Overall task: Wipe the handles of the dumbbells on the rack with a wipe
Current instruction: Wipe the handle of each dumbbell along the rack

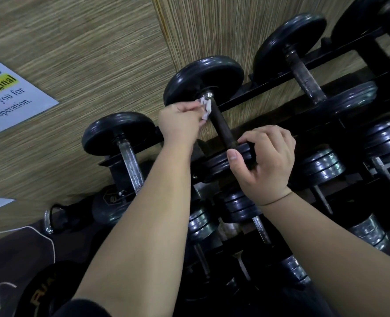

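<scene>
1. The left hand (180,120) pinches a crumpled white wipe (205,108) against the dark handle (221,124) of the middle dumbbell (203,74). This is on the top rail of the rack (269,85), at about 12 o'clock from the centre of the view. The wipe sits right at the handle's wall-side end.
2. The right hand (267,161), at about 3 o'clock, grips the near plate (219,163) of the same dumbbell, thumb on its face and fingers curled over the rim. It appears to be steadying the weight.
3. The wipe covers only the far end of this handle, and the stretch down to the near plate is bare. I judge this handle partly done at most.
4. The left dumbbell's shiny handle (132,163) at 8 o'clock and the right dumbbell's dull handle (303,76) at 2 o'clock are untouched by either hand. Nothing shows whether they have been wiped.
5. More lower dumbbells (239,204) fill the tiers from 4 to 6 o'clock, so much of the job probably remains.
6. A printed notice (4,94) hangs on the wall at 10 o'clock.
</scene>
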`<state>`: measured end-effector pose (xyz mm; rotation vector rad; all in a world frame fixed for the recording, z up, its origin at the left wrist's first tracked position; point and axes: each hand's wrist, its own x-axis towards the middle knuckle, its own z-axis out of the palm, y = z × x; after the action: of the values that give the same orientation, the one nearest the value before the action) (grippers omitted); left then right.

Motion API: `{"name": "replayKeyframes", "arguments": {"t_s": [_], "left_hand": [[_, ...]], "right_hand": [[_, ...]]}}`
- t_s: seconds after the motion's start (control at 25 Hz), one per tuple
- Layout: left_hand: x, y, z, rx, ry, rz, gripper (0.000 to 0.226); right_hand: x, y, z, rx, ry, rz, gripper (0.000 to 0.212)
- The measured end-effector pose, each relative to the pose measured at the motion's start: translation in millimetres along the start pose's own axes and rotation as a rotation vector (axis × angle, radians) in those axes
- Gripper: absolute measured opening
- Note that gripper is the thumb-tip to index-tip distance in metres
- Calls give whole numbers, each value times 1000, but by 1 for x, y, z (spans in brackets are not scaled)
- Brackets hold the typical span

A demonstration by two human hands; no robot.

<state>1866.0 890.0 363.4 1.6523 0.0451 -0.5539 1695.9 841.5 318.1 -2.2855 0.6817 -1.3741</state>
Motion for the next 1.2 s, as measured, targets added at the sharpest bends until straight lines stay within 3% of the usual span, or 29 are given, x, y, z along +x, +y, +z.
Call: {"name": "replayKeyframes", "arguments": {"t_s": [0.16, 0.28, 0.4, 0.52, 0.64, 0.8, 0.88, 1.08, 1.2], "left_hand": [[-32, -14, -11, 192, -121, -88, 20], [-40, -19, -26, 521, -277, -32, 17], [-40, -3, -35, 681, -298, 54, 15], [-49, 23, -40, 577, -233, 156, 17], [-65, 51, -37, 123, -267, 39, 28], [-98, 78, -26, -125, -384, 21, 10], [-111, 82, -21, -47, -391, 62, 2], [-118, 71, -17, 293, -369, 239, 8], [-118, 42, -20, 462, -331, 324, 10]], "right_hand": [[0, 0, 0, -3, -13, -8, 40], [0, -2, -2, -22, -32, 10, 39], [5, -7, -8, 21, -121, 56, 34], [16, -20, -28, 153, -297, 295, 32], [48, -39, -47, 413, -349, 599, 37], [98, -64, -61, 689, -463, 738, 39], [109, -67, -66, 784, -437, 827, 39], [110, -51, -73, 827, -378, 872, 25], [109, -34, -71, 761, -334, 905, 32]]}}
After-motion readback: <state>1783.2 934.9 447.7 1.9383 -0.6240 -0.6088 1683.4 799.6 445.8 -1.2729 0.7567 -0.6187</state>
